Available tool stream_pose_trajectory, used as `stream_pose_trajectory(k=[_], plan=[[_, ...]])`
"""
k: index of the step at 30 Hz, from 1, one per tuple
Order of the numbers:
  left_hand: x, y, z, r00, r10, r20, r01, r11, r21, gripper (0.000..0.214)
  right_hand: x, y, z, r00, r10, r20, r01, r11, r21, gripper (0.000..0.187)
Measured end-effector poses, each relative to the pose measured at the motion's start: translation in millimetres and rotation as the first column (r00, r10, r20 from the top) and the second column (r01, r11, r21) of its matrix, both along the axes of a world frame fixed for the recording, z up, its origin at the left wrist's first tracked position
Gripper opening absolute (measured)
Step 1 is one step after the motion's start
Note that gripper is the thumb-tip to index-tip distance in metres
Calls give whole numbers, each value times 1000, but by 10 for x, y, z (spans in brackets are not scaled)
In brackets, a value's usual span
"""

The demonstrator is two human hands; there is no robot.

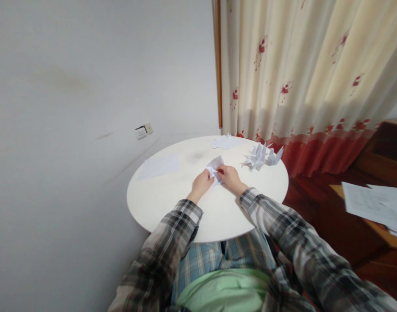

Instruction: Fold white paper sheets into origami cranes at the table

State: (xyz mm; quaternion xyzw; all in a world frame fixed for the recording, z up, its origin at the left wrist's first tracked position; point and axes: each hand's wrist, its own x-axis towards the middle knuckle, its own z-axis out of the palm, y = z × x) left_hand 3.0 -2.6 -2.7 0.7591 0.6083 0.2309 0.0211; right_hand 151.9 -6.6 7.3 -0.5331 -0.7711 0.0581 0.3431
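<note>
A small white piece of folded paper (214,164) is held between both hands over the middle of the round table. My left hand (203,182) pinches its lower left side, thumb on top. From the right, my right hand (230,177) has its fingers closed on the paper's right side. The finer creases are too small to make out. Beyond my right hand stands a cluster of folded white paper pieces (257,157) with pointed tips, like paper cranes, with another pointed piece (275,157) beside it.
The white round table (159,197) stands close to the wall, which has a socket (140,132). Flat white paper (159,166) lies on its left, more paper (221,142) at the far edge. Right of the table, printed sheets (374,203) rest on wooden furniture. A curtain (296,86) hangs behind.
</note>
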Motion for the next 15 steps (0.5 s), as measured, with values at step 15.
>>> stream_pose_trajectory(k=[15], plan=[[25,-34,32,999,-34,-21,34,999,-23,15,-49,113,-65,990,139,8,-139,990,-32,25]])
